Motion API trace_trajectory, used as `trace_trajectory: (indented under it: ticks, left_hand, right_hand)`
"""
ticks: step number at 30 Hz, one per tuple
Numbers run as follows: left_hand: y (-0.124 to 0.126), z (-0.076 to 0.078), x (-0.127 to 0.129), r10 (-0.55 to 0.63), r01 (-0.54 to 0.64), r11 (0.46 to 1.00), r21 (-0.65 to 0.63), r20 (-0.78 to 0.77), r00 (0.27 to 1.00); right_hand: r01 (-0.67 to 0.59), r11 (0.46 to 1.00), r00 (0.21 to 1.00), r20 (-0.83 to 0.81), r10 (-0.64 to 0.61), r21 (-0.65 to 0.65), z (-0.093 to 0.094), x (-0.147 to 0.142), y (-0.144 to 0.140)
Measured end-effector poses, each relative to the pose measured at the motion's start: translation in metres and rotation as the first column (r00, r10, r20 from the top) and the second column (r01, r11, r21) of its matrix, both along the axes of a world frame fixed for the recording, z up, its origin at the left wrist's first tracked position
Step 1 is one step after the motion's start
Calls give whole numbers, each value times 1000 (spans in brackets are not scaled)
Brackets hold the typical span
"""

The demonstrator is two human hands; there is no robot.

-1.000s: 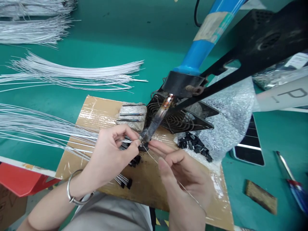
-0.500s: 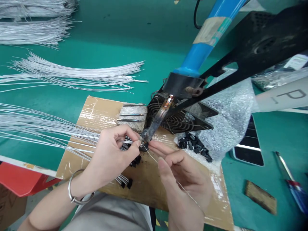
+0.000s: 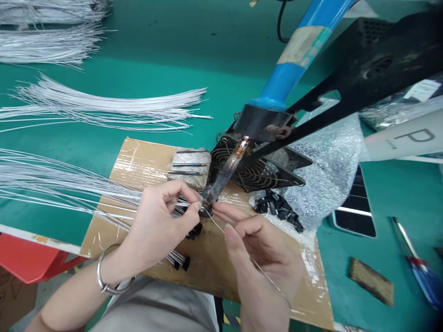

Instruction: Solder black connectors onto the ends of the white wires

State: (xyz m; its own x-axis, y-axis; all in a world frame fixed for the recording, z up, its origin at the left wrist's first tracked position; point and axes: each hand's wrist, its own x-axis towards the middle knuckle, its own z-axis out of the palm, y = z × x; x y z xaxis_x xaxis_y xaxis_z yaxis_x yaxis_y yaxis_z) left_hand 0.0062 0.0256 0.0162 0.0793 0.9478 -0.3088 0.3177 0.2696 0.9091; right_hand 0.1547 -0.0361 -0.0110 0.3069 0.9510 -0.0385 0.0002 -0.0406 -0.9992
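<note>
My left hand (image 3: 157, 226) pinches the ends of thin white wires (image 3: 62, 184) and holds them against the tip of a fixed soldering iron (image 3: 224, 173) with a blue handle (image 3: 294, 60). My right hand (image 3: 263, 258) holds a thin strand of solder wire (image 3: 266, 279), its end fed up to the same tip. Both hands meet over a taped cardboard board (image 3: 138, 161). Several wired black parts (image 3: 182, 262) lie on the board under my left hand.
A small black fan (image 3: 256, 173) sits behind the iron tip, with a pile of small black parts (image 3: 278, 210) on bubble wrap (image 3: 332, 157) beside it. Bundles of white wire (image 3: 104, 108) lie on the green table. A phone (image 3: 356, 210), a brown pad (image 3: 372, 281) and a pen (image 3: 415, 265) lie right.
</note>
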Motion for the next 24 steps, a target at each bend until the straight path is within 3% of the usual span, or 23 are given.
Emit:
trace_trajectory:
  ticks: [13,24]
  left_hand:
    - [-1,0,0,-20,21,999,42,-16,1000]
    - [-1,-1,0,-20,21,1000,-6,11,1000]
  right_hand:
    - [14,1000,1000,14,-14,7,1,-1,1]
    - [10,1000,1000,-9,-10,13,0,-2,0]
